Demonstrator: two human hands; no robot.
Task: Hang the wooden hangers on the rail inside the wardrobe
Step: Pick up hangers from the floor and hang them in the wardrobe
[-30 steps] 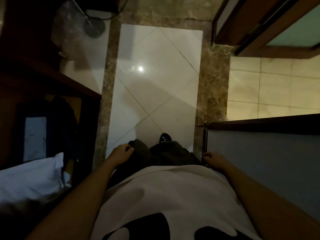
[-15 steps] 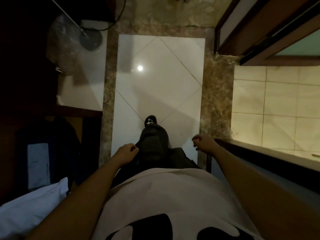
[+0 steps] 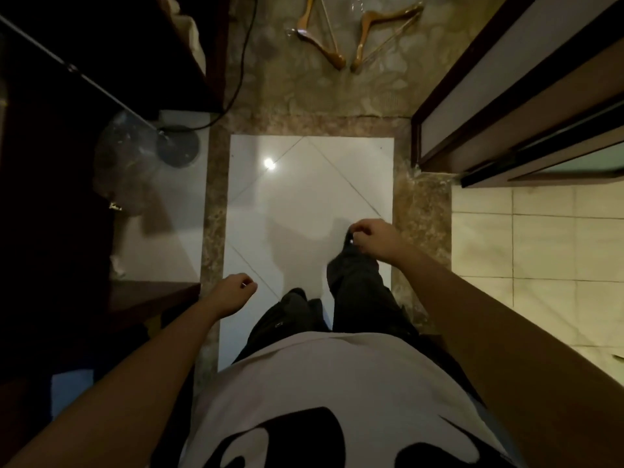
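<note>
Two wooden hangers (image 3: 320,45) lie side by side on the marble floor (image 3: 270,72) ahead; with left hand (image 3: 236,292) and right hand (image 3: 371,238) loosely curled and empty, step close, crouch, then grasp each neck.

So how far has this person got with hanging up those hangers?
Nothing looks done: two wooden hangers lie on the floor ahead, untouched. In hand: nothing; the left hand and right hand hang loosely curled, empty. Left: picking both hangers up and hanging them on the rail, which I cannot make out here.
</note>
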